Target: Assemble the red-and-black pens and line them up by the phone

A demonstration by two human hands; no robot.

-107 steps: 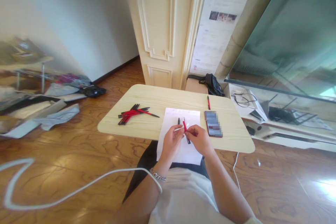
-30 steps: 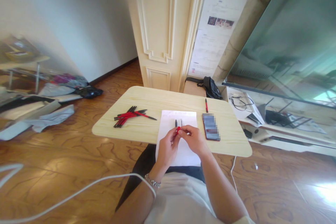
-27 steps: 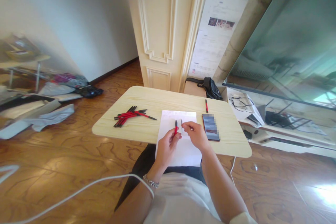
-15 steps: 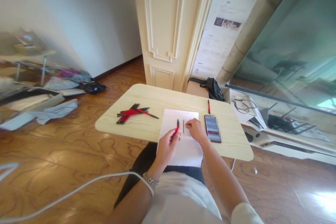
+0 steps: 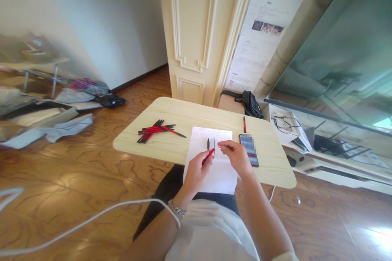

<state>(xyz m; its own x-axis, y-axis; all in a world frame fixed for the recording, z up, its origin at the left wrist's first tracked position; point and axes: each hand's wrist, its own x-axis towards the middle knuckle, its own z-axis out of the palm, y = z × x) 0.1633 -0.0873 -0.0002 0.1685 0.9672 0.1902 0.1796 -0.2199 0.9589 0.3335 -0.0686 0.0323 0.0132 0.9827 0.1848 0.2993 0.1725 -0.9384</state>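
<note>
My left hand (image 5: 197,171) is closed round a red pen barrel (image 5: 208,155), held over a white sheet of paper (image 5: 211,165) on the pale wooden table (image 5: 171,147). My right hand (image 5: 235,155) pinches something small near a thin dark refill (image 5: 214,147) that lies on the paper. A short black pen piece (image 5: 208,143) lies just left of the refill. A pile of several red and black pens (image 5: 156,130) lies on the table's left side.
A phone (image 5: 249,149) lies right of the paper, with a single red pen (image 5: 244,124) beyond it. A black bag (image 5: 251,104) sits behind the table. Clothes and boxes (image 5: 45,118) lie on the floor at left. A white cable (image 5: 92,222) crosses the floor.
The hands have come apart: the left keeps the red barrel, and the right has reached toward the refill on the paper and lifted slightly. The view has shifted a little.
</note>
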